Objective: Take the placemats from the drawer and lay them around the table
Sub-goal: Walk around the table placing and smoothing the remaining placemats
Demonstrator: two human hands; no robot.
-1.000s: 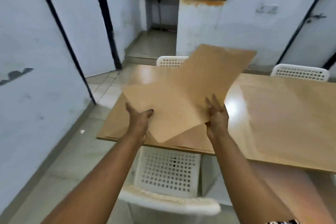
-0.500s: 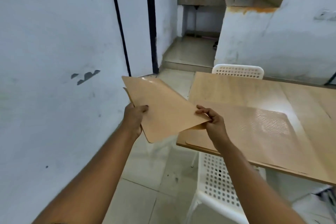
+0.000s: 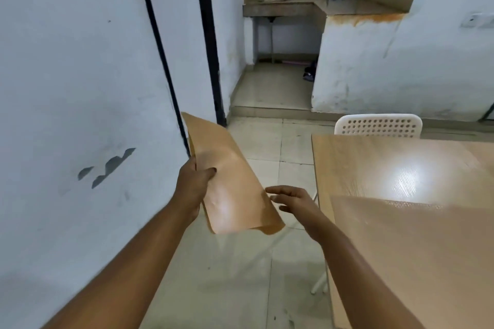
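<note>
Your left hand (image 3: 196,181) grips the held placemats (image 3: 230,181) over the floor; your right hand (image 3: 292,199) hangs spread beside them.

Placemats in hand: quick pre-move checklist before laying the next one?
1. Left hand grips the held placemats: ok.
2. Right hand free to peel one off: ok, open, not touching.
3. How many mats are held: cannot tell, edges overlap.
4. One laid placemat flat on the table: ok.
5. Far table spot by the white chair bare: ok.
6. Held mats over the table: not ok, they hang over the floor.
</note>
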